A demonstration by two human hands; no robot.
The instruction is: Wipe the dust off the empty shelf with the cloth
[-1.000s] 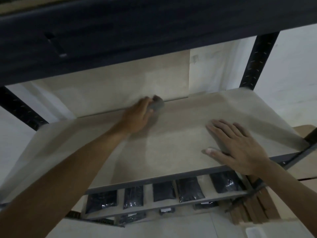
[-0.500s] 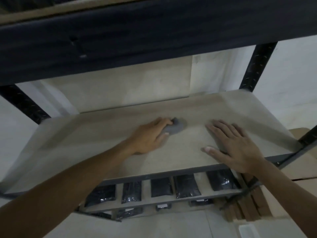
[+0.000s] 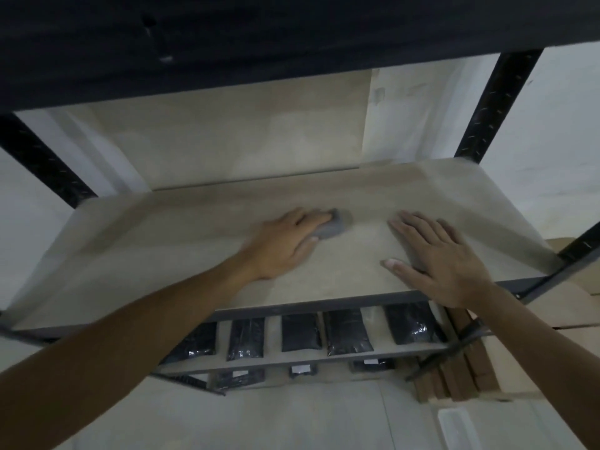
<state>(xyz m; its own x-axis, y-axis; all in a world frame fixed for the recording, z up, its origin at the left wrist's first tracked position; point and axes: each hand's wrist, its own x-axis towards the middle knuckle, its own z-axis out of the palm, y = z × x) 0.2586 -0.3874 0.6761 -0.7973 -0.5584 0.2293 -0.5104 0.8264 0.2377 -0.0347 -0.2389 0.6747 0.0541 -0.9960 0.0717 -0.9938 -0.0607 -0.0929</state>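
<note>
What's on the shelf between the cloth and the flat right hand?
Nothing: in the head view, only bare shelf board lies between the cloth under the left hand and the right hand.

Shelf (image 3: 194, 254) board bare left of left hand (image 3: 285, 241) and behind it up to back panel (image 3: 227, 141). Right hand (image 3: 444, 261) lies flat right of left hand, narrow gap between. Dark beam (image 3: 259, 37) overhead caps headroom. Black posts (image 3: 496, 105) bound rear corners.
</note>
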